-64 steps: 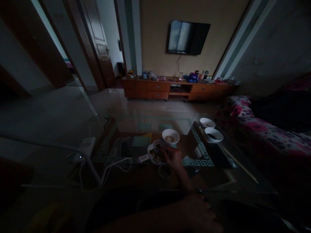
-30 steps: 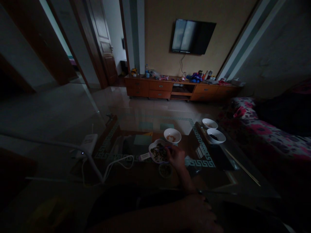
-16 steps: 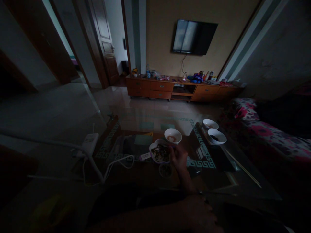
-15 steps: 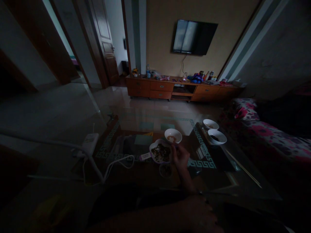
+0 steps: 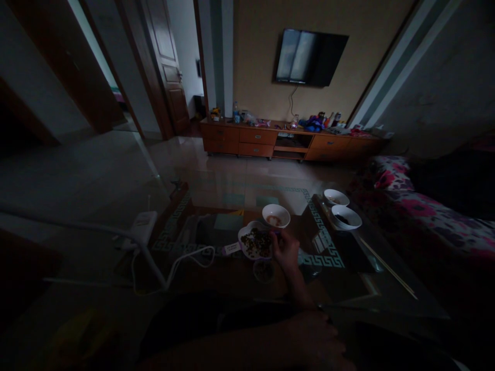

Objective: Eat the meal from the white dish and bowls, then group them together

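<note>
My right hand [image 5: 286,250] is closed in a pinch at the right edge of a shallow white dish with a purple rim [image 5: 247,254]. What the fingertips hold, if anything, is too dark and small to make out. Small dark green and brown pieces [image 5: 255,241] lie in the dish. Just behind it stands a white bowl [image 5: 276,212] with something pale brown inside. A small clear bowl [image 5: 263,271] sits in front of the dish. Below, my left forearm stretches across the view, and my left hand [image 5: 319,337] rests near my right forearm; its fingers are mostly lost in shadow.
On the glass table [image 5: 328,288], two more white bowls [image 5: 335,197] stand at the right beside a pair of chopsticks [image 5: 389,269]. A white power strip [image 5: 143,229] and cables lie left. Beyond are a long wooden cabinet [image 5: 255,139] and, rightward, a flowered sofa [image 5: 433,211].
My right hand's fingertips have dipped slightly from near the white bowl's front rim toward the dish's edge. The left hand and the dishes stay nearly the same.
</note>
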A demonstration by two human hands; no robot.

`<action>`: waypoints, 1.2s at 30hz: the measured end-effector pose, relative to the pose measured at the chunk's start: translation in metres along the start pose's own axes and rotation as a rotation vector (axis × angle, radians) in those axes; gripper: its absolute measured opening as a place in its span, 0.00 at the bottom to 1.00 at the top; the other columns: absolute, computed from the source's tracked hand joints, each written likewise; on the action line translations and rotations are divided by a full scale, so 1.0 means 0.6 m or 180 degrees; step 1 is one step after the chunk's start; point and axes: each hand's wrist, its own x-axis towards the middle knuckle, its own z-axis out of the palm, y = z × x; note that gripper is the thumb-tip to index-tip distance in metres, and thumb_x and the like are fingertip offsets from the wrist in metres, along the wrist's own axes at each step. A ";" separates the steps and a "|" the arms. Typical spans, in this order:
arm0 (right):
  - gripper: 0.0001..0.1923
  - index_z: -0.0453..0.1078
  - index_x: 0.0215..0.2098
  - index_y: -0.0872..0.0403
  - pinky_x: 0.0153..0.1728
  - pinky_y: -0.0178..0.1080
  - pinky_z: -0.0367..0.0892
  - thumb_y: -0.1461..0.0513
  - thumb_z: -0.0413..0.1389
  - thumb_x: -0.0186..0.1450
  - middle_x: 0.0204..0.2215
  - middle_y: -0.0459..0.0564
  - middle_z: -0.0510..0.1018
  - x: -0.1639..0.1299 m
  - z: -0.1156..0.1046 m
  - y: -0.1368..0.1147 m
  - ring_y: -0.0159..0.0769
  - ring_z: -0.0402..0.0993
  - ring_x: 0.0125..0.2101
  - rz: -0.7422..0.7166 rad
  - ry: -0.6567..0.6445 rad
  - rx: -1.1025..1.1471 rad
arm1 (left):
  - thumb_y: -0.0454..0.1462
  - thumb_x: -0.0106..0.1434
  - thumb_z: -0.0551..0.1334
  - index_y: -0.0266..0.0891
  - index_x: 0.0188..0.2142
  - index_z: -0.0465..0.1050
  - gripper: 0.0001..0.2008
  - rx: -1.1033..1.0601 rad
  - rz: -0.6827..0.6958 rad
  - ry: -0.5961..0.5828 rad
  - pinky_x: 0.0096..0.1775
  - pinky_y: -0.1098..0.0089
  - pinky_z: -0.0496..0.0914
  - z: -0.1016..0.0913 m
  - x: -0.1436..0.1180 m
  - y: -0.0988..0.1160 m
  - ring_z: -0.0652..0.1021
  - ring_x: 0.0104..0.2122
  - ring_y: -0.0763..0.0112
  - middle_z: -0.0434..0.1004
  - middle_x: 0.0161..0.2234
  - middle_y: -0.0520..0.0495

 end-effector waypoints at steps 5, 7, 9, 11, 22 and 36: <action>0.20 0.82 0.38 0.53 0.29 0.36 0.68 0.50 0.54 0.73 0.28 0.51 0.84 0.001 -0.001 -0.002 0.38 0.79 0.26 -0.0196 -0.0200 -0.0246 | 0.48 0.64 0.69 0.48 0.49 0.79 0.16 0.0090 -0.0059 -0.0138 0.48 0.53 0.71 -0.009 -0.003 0.001 0.78 0.47 0.59 0.81 0.47 0.51; 0.19 0.82 0.39 0.52 0.29 0.36 0.68 0.50 0.54 0.73 0.29 0.51 0.85 0.000 0.000 0.000 0.38 0.80 0.26 -0.0213 -0.0235 -0.0288 | 0.50 0.61 0.71 0.49 0.49 0.79 0.19 0.0069 -0.0079 -0.0208 0.47 0.52 0.71 -0.008 -0.001 0.003 0.78 0.47 0.57 0.81 0.47 0.52; 0.19 0.82 0.40 0.52 0.30 0.36 0.68 0.51 0.54 0.73 0.30 0.51 0.85 -0.001 0.001 0.004 0.38 0.81 0.28 -0.0228 -0.0267 -0.0317 | 0.52 0.60 0.72 0.49 0.48 0.79 0.19 0.0021 -0.0075 -0.0187 0.46 0.51 0.71 -0.007 0.002 0.003 0.79 0.45 0.58 0.81 0.45 0.52; 0.19 0.82 0.40 0.53 0.31 0.36 0.69 0.51 0.54 0.73 0.31 0.52 0.86 -0.002 0.003 0.007 0.39 0.81 0.29 -0.0227 -0.0297 -0.0342 | 0.51 0.62 0.71 0.48 0.46 0.79 0.17 0.0035 -0.0077 -0.0198 0.46 0.51 0.71 -0.007 0.004 0.002 0.79 0.45 0.58 0.81 0.43 0.53; 0.17 0.82 0.42 0.51 0.35 0.37 0.72 0.52 0.55 0.73 0.36 0.52 0.87 -0.002 0.007 0.012 0.41 0.83 0.33 -0.0233 -0.0388 -0.0334 | 0.49 0.63 0.71 0.49 0.46 0.80 0.14 0.0133 -0.0038 -0.0228 0.48 0.53 0.70 -0.023 -0.005 0.004 0.79 0.46 0.60 0.81 0.45 0.54; 0.17 0.83 0.43 0.51 0.36 0.37 0.73 0.52 0.54 0.74 0.37 0.52 0.87 -0.002 0.007 0.013 0.41 0.84 0.35 -0.0202 -0.0479 -0.0362 | 0.49 0.62 0.72 0.48 0.46 0.80 0.16 0.0059 -0.0066 -0.0170 0.46 0.53 0.71 -0.035 -0.008 0.006 0.79 0.46 0.59 0.81 0.46 0.53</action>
